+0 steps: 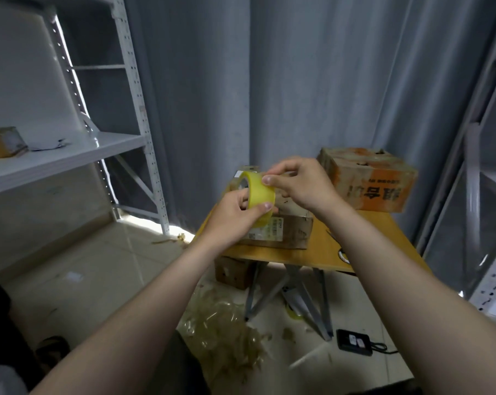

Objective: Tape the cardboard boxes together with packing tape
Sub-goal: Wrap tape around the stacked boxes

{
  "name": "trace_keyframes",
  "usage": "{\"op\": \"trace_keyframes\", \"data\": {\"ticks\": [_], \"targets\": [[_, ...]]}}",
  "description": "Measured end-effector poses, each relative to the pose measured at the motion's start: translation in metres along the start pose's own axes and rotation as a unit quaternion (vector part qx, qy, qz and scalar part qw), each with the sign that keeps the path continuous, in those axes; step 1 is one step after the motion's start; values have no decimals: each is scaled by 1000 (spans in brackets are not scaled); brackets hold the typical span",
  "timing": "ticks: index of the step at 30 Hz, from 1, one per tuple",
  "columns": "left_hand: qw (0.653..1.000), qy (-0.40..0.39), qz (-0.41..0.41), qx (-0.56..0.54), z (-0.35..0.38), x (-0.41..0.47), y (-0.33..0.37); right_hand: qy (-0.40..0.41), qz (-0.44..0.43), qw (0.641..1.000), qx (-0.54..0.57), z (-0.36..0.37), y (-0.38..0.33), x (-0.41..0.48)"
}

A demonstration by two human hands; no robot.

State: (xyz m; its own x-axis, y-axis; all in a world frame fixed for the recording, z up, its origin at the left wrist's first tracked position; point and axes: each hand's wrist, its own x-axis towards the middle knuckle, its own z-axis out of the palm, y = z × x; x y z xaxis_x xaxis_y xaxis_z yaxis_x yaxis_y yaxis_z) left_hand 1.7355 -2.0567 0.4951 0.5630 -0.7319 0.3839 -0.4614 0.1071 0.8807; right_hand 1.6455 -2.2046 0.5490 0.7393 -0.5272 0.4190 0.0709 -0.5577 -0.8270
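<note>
a roll of yellow packing tape (259, 196) is being held up above a flat cardboard box (286, 232) lying on the worktop (326, 246), with an orange-printed cardboard box (375, 181) standing behind it to the right. the roll is being held by the left hand (235, 215), its grip clamped with fingers in the core and thumb on the outer face. the grip of the right hand (298, 183) is being pinched together at the roll's upper edge, seemingly on the tape end. the roll is being judged light and stiff, its film thin, slick and prone to resticking or splitting. the core is being judged the firm hold, the free end the place for pulling.
</note>
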Motion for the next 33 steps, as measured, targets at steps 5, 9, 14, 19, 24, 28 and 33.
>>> {"op": "trace_keyframes", "data": {"ticks": [5, 9, 14, 19, 24, 28, 33], "targets": [[999, -44, 3, -2, 19, -13, -8, 30, 23, 994, -102, -6, 12, 4], [996, -24, -76, 27, 34, -15, -14, 36, 40, 993, -106, -13, 20, 9], [981, -4, -165, 104, 45, -22, -23, 30, 61, 993, -99, -17, 26, 23], [949, -88, -269, 139, 47, -32, -41, 45, 89, 994, -48, -27, 39, 48], [940, -53, -308, 138, 47, -21, -49, 23, 115, 990, -77, -19, 63, 72], [942, -45, -324, 79, 40, -10, -47, -5, 110, 990, -91, -14, 74, 94], [937, -47, -341, 58, 39, -1, -50, -12, 133, 984, -122, 0, 94, 112]]}}
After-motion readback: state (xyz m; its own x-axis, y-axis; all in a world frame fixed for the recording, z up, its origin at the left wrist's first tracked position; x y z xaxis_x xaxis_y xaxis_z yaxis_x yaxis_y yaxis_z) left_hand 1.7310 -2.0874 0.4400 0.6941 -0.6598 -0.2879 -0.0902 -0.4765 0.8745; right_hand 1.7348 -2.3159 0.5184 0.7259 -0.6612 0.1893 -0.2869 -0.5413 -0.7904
